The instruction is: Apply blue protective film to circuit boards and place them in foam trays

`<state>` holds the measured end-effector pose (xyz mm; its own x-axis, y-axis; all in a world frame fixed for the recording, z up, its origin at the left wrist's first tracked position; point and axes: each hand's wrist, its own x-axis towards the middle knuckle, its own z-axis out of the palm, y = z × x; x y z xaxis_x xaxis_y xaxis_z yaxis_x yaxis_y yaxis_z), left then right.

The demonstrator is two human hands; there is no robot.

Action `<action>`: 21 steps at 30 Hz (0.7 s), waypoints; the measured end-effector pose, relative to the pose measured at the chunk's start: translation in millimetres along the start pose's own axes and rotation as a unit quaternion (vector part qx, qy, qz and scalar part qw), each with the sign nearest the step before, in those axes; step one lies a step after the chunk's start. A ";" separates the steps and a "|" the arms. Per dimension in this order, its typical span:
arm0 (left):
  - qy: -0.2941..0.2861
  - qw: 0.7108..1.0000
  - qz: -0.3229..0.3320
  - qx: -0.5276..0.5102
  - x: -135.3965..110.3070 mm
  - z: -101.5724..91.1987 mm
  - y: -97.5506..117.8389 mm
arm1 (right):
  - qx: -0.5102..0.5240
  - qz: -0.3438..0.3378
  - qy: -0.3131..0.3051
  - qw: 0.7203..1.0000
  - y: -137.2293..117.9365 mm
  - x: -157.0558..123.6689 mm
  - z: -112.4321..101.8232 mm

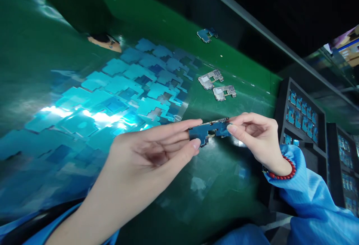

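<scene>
A small blue circuit board [209, 130] is held between both hands above the green work surface [224, 185]. My left hand [146, 159] pinches its left end between thumb and fingers. My right hand [258, 136], with a red bead bracelet [283, 173] on the wrist and a blue sleeve, pinches the right end. Two bare circuit boards [211, 79] [224, 92] lie on the green surface just beyond the held one.
A sheet of overlapping blue film pieces [126, 88] covers the left of the surface. Another board [206, 34] lies farther back. Black trays [301, 116] holding several blue boards stand on the right. A tan object [105, 43] sits at the back left.
</scene>
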<state>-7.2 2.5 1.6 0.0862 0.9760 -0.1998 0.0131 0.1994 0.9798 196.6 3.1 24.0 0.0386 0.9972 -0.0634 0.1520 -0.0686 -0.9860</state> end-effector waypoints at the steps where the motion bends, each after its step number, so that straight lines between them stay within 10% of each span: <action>1: -0.002 1.000 0.001 -0.004 0.5 0.5 0.2 | 0.002 0.000 0.000 1.000 0.1 0.1 -0.1; 21: 0.007 0.998 0.040 0.043 -2.2 -0.9 -4.7 | -0.147 -0.124 -0.025 0.981 6.0 -5.2 1.0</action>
<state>-8.3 -0.5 -2.5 0.0764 0.9897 -0.1213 0.0927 0.1141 0.9891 196.4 -2.5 18.3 -0.0820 0.9841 0.1577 0.4285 0.1777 -0.8859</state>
